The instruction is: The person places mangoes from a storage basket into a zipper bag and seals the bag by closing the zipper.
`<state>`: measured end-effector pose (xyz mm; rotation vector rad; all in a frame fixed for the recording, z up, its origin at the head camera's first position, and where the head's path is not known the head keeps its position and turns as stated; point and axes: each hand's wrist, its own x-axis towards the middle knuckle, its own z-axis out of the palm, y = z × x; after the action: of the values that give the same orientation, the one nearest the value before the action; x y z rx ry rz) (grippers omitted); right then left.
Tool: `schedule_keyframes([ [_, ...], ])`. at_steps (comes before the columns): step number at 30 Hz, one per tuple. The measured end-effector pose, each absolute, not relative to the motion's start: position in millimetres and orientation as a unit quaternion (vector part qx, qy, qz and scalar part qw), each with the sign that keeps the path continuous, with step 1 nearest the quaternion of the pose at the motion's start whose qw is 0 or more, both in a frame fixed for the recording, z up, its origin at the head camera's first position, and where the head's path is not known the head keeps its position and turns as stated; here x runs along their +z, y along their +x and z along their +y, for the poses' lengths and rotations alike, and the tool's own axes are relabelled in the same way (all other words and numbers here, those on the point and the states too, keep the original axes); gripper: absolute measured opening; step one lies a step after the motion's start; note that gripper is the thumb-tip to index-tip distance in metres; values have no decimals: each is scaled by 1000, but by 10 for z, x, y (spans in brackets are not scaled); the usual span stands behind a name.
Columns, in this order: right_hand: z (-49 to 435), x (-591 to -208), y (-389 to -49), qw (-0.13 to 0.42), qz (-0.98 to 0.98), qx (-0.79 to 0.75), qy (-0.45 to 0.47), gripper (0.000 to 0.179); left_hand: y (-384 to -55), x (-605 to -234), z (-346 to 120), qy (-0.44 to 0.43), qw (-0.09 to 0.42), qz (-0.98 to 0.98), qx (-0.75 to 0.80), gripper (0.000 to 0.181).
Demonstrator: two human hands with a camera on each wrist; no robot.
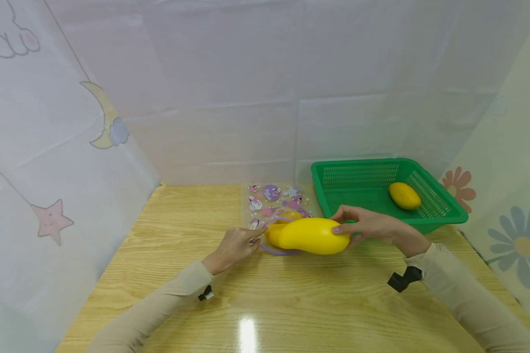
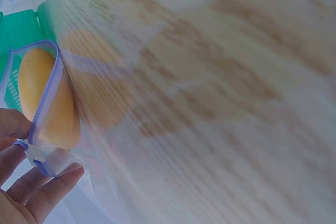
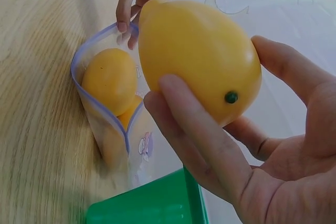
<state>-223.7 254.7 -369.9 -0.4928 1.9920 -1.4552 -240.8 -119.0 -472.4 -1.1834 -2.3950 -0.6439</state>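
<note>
My right hand (image 1: 375, 226) grips a smooth yellow toy mango (image 1: 313, 236) by its thick end, fingers and thumb spread round it. A small green stem spot shows on that end in the right wrist view. At the left, my left hand (image 1: 236, 246) pinches the purple-edged rim of a clear printed zip bag (image 1: 271, 193), by its white slider in the left wrist view. The bag's mouth stands open, with yellow mangoes (image 3: 110, 80) inside. In the head view the held mango overlaps the bag's mouth and hides part of it.
A green plastic basket (image 1: 441, 196) stands at the back right, just beyond my right hand, with one yellow mango (image 1: 405, 195) in it. The wooden table (image 1: 194, 211) meets a cloth-covered wall (image 1: 229, 113) behind the bag. More printed cloth hangs at both sides.
</note>
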Motion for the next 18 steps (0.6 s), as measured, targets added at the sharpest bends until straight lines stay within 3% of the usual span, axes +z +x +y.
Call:
schedule_keyframes([
  [18, 2376, -3718, -2041, 278, 783, -528, -178, 36, -2410, -4719, -1194, -419, 194, -856, -234, 40],
])
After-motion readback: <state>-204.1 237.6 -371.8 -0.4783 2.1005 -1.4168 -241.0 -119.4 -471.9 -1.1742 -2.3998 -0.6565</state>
